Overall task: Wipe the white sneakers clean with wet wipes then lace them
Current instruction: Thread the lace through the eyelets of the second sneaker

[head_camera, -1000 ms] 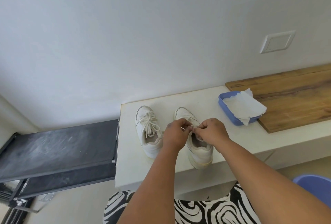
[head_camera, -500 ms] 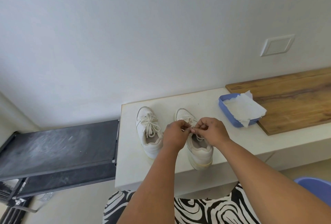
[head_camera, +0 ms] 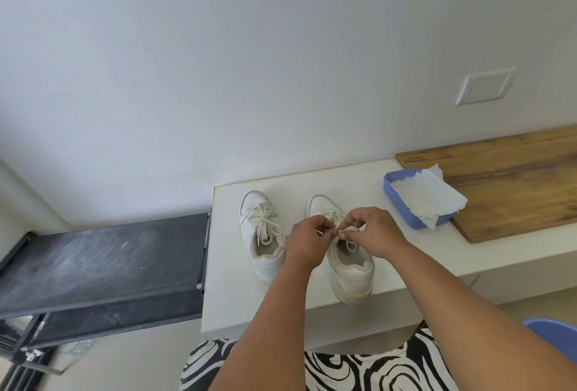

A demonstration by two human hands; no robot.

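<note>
On the pale worktop (head_camera: 359,186), the right sneaker (head_camera: 346,261) sits beside the left sneaker (head_camera: 260,234), already bow-tied; your left hand (head_camera: 307,242) and right hand (head_camera: 373,231) each pinch the lace (head_camera: 352,245) above its tongue; keep both loops even, pull outward steadily, and press the heel down so it cannot slide.

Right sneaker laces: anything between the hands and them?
Nothing visible. Left hand and right hand both pinch the laces over the right sneaker. The left sneaker, already tied, sits apart to the side; the blue tray of wipes is off to the right.
</note>
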